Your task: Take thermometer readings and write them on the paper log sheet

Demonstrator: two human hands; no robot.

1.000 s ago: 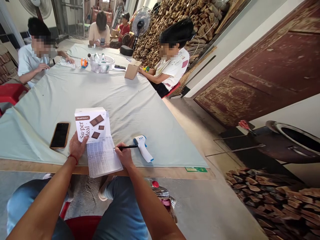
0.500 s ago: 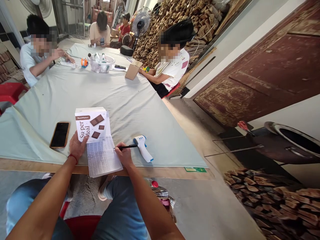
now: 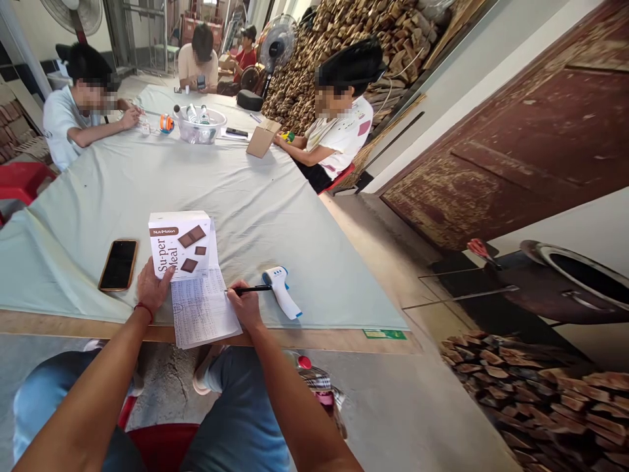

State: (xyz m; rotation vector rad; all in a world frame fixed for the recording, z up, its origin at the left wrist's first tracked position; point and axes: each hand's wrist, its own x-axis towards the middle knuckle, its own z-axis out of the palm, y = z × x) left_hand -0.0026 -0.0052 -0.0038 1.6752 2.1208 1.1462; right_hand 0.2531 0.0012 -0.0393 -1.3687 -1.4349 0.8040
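My left hand grips the lower left edge of a white box printed "NutriMotion Su-per Meal" with brown squares, its thumb on the front face. The box rests over the upper part of a stack of paper sheets covered in small writing. The sheets reach past the table's near edge. In my right hand is a black pen, its tip end over the right side of the top sheet. Just right of the pen lies a white and blue infrared thermometer. A phone in a brown-edged case lies left of my left hand.
A pale cloth covers the table. Toward the far end are a clear plastic basin with bottles, an orange tape roll and a cardboard box. Several people sit around it. Stacked firewood lies on the right.
The person at the far left has leaned and brought both hands together lower over the table. My hands, the box and the pen stay nearly as they were.
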